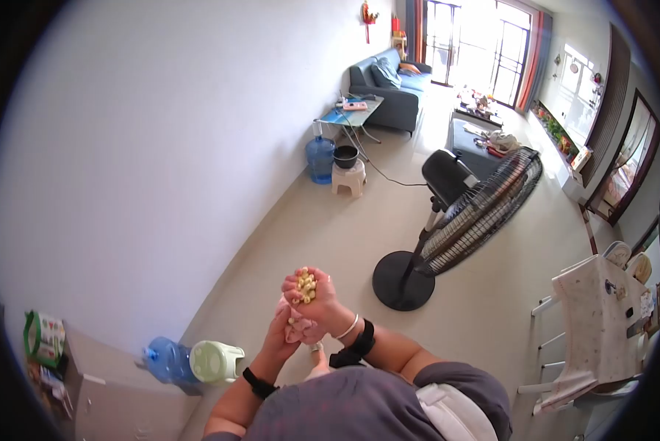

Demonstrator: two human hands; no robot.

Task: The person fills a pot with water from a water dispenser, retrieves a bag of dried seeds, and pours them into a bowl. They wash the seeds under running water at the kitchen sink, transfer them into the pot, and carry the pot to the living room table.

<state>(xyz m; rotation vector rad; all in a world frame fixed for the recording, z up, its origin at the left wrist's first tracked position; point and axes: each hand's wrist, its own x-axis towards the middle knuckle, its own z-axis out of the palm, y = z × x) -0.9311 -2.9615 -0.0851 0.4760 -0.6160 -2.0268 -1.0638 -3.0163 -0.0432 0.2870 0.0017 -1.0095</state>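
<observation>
My right hand (321,303) is cupped with its palm up, fingers curled around a small heap of pale yellow pieces (306,287); they are too small to name surely. A light bracelet and a black band circle that wrist. Just below, my left hand (275,332) is closed on a pink cloth-like thing (293,328), which hangs under the right hand and touches it. Part of the pink thing is hidden behind the fingers. A black band is on the left wrist too.
A black standing fan (477,213) is ahead to the right. A pale green stool (216,360) and a blue water bottle (170,360) stand at the left wall. To the right is a covered table (591,316); farther off are a white stool (349,178) and sofa (396,92).
</observation>
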